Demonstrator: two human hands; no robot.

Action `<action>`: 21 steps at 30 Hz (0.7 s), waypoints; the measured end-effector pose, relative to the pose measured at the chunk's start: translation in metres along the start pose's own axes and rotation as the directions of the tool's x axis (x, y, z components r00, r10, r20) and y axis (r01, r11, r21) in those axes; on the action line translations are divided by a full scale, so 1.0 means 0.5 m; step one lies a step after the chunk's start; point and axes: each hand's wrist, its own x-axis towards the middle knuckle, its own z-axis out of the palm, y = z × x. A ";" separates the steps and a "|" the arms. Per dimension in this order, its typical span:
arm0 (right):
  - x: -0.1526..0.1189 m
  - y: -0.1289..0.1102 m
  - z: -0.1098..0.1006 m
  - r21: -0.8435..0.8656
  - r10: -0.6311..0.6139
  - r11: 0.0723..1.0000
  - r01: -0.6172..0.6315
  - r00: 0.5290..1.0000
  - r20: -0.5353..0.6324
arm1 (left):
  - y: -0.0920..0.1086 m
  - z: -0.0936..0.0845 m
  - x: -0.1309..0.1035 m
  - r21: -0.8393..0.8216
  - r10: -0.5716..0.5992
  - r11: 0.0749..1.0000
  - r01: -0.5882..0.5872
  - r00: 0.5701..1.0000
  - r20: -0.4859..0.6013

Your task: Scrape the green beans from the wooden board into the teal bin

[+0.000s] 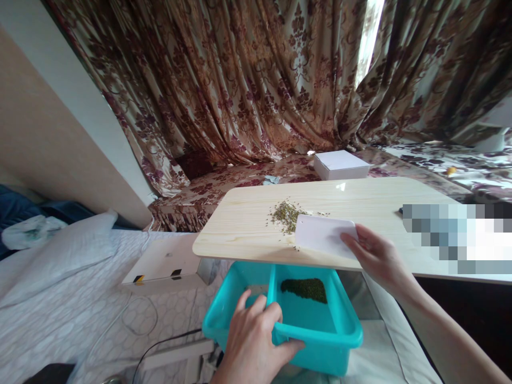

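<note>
My right hand [374,255] grips the right end of a thin white plastic board [322,233], thumb on top. The board lies at a slant on or just over the pale wooden tabletop [240,224], its left end at a loose heap of small green beans [286,214]. Below the table's near edge is a turquoise two-compartment bin [316,337]. My left hand [256,336] holds its near rim by the divider, fingers over the inside and thumb along the outside. Dark green beans [306,289] lie in the right compartment. My fingers partly hide the left compartment.
A white box [342,164] stands behind the table. A larger white case [164,261] sits on the bed [104,272] at left, with cables near it. A blurred-out patch [464,234] covers the table's right end. Patterned curtains [248,80] hang behind.
</note>
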 end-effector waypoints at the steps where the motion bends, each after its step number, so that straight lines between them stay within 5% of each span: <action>1: 0.001 0.000 0.002 -0.002 -0.003 1.000 0.003 1.000 0.001 | 0.000 -0.001 0.000 0.002 0.000 1.000 0.000 1.000 0.000; 8: -0.006 -0.014 0.009 0.000 -0.003 1.000 0.003 0.998 0.070 | -0.012 0.005 -0.001 -0.026 0.032 0.999 -0.033 0.999 -0.019; 21: -0.025 -0.017 -0.008 -0.029 -0.005 1.000 0.005 1.000 0.009 | -0.021 0.007 -0.002 -0.026 0.045 0.999 -0.046 0.998 -0.035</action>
